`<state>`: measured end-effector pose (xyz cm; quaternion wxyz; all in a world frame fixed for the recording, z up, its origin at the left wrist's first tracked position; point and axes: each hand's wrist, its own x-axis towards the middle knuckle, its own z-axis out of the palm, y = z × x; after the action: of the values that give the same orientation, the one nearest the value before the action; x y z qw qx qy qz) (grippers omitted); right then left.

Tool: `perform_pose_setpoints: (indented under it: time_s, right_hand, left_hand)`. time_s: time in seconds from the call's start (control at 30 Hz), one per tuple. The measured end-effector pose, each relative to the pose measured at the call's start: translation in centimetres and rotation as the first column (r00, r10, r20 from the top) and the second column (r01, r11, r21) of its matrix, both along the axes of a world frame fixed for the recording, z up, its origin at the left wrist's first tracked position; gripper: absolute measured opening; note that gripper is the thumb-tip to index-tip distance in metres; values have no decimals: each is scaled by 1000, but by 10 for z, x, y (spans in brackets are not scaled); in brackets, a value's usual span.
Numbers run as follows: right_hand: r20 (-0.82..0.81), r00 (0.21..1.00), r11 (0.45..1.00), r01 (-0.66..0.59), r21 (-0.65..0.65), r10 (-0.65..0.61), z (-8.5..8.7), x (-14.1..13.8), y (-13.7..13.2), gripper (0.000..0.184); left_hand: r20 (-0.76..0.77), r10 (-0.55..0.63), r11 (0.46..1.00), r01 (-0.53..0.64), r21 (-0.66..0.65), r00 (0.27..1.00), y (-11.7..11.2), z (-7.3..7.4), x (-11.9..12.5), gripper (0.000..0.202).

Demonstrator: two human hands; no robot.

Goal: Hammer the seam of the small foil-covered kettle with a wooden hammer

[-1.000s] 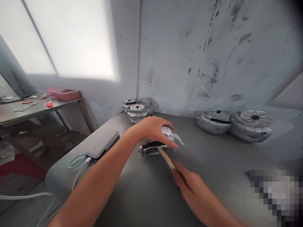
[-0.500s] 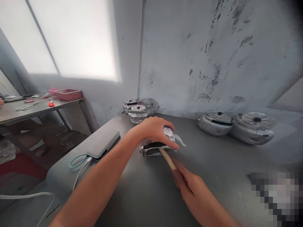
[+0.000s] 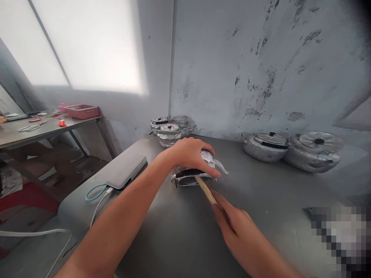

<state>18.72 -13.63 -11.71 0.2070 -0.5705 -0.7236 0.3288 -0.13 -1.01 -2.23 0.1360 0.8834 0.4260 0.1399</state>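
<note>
Head view: a grey metal bench (image 3: 179,231) runs to a stained wall. Just above the picture's centre a small silver kettle (image 3: 189,180) lies on the bench, its spout pointing to three o'clock. The left hand (image 3: 188,153) covers it palm down, fingers curled over the top and thumb on its black band. At five o'clock from the kettle the right hand (image 3: 232,226) is closed around a wooden stick (image 3: 205,191), whose far end touches the kettle. At nine o'clock lies a grey power bank (image 3: 126,172) with a teal cable (image 3: 94,192). At eleven o'clock sits a cluster of little pots (image 3: 169,133); at two o'clock stand two lidded pots (image 3: 265,146).
</note>
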Motion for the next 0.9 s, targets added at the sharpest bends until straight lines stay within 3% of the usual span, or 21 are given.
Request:
perform_pose_setpoints:
  time_s: [0.9]
  right_hand:
    - [-32, 999, 998, -13, -57, 11, -7, 3, 4, 45]
  left_hand:
    - [0, -37, 998, 37, -59, 999, 1, 0, -4, 79]
